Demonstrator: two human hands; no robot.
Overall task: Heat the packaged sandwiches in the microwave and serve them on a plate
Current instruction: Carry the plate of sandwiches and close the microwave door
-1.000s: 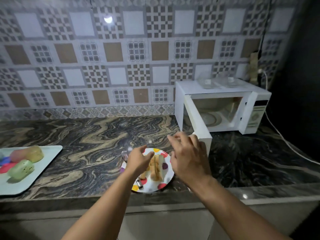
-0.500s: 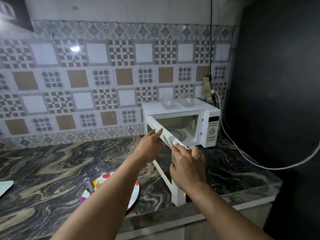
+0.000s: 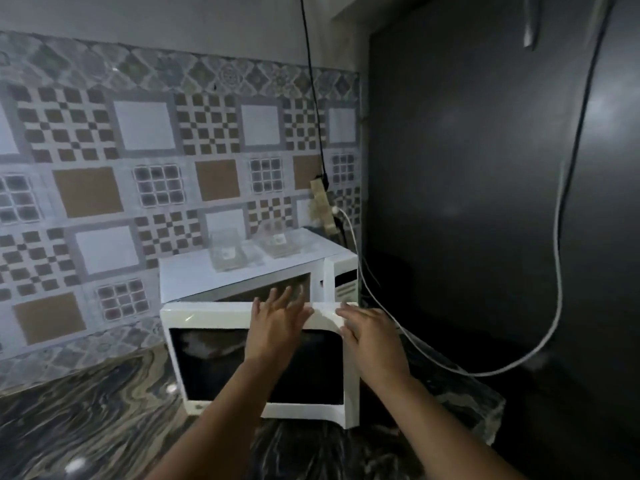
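Both arms reach forward from the bottom of the view toward the white microwave, which stands on the dark marbled counter against the tiled wall, in the corner beside a dark panel. The microwave door is swung partly out, and its dark window faces the camera. The left hand lies flat on the front of the door near the top edge, with the fingers straight and spread and pointing up; it holds nothing. The right hand rests on the top right corner of the door, fingers stretched and a little apart, and it also holds nothing. On top of the microwave lie two clear plastic packs, side by side. A white cable hangs from the wall socket behind the microwave.
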